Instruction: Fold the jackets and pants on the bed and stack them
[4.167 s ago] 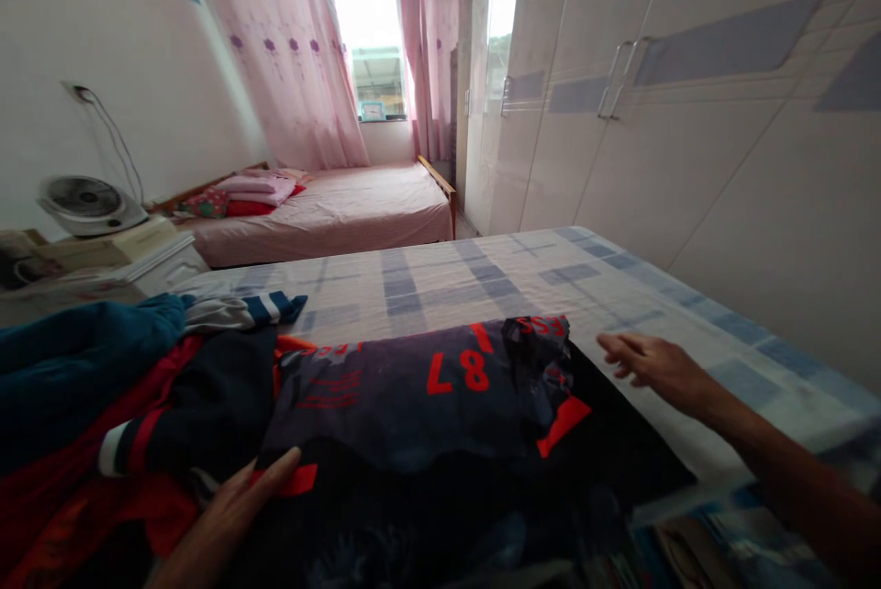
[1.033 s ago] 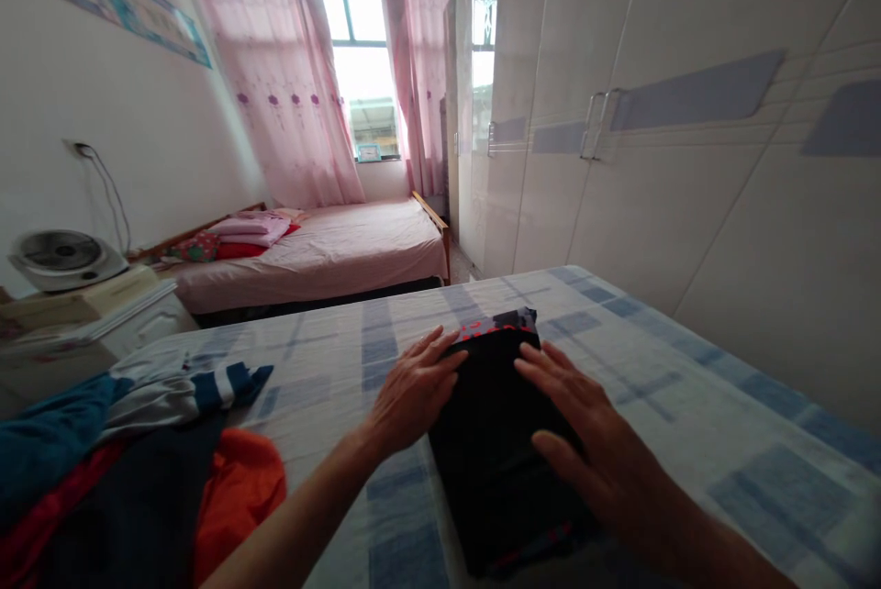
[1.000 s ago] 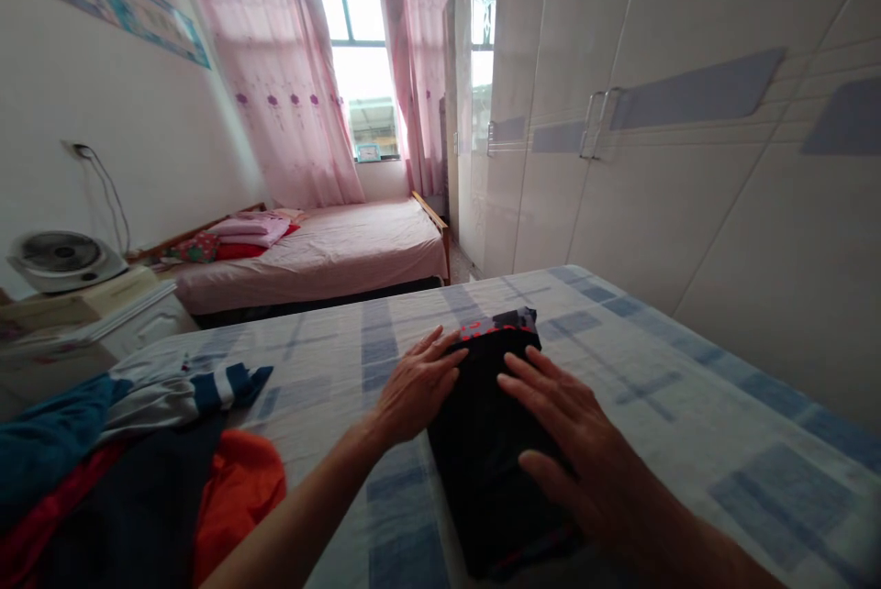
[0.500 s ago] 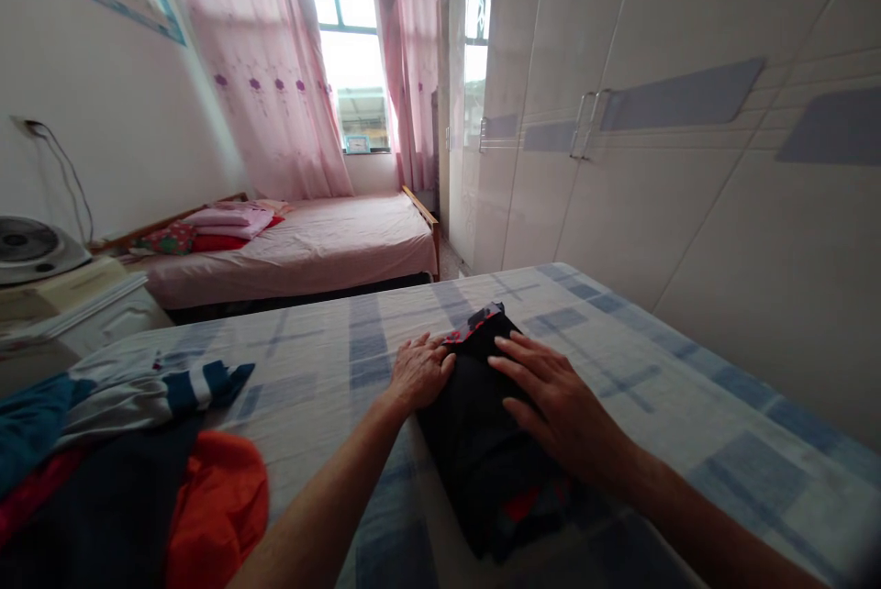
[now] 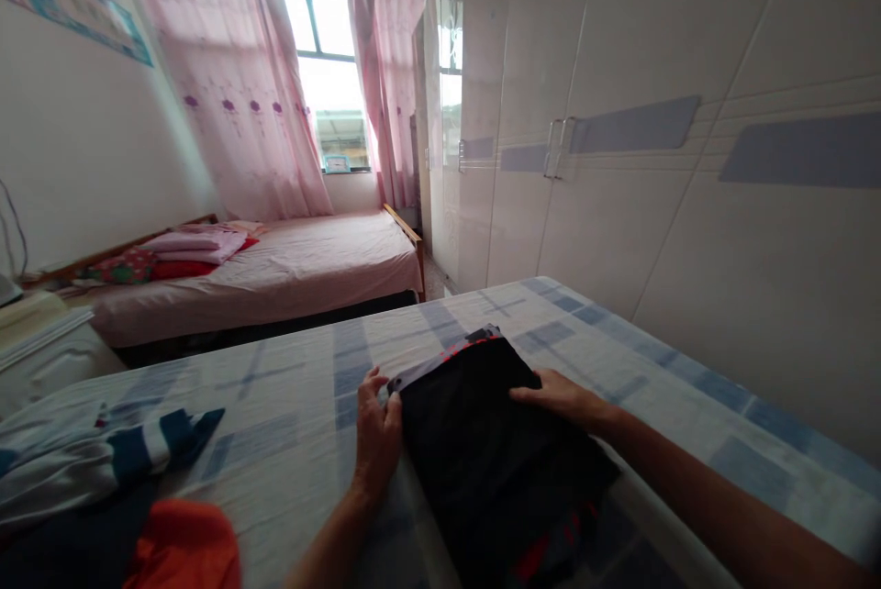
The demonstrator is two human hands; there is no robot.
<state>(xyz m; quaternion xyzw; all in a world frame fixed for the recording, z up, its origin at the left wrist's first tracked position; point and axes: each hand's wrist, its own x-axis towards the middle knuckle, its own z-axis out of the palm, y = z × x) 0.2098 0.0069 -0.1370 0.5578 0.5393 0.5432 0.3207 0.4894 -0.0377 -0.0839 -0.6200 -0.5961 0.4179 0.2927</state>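
A folded black garment (image 5: 496, 451) with grey and red trim lies on the patterned bed sheet in front of me; its exact kind cannot be made out. My left hand (image 5: 378, 433) holds its far left corner, thumb by the edge and fingers curled at the outer side. At the right edge my right hand (image 5: 564, 398) grips the cloth, with the thumb on top and the fingers mostly hidden beneath. The garment lies spread wider toward the right, and its near end runs out at the bottom of the view.
Loose clothes lie to the left, among them an orange piece (image 5: 185, 543) and a grey and teal one (image 5: 138, 451). A white wardrobe (image 5: 619, 231) lines the right side. Beyond the bed sheet (image 5: 289, 405) stands another bed (image 5: 309, 259) with pink bedding.
The black garment has gone from a narrow bundle to a wider, flatter shape. My hands have moved from resting on top to its left and right edges. The view has shifted right.
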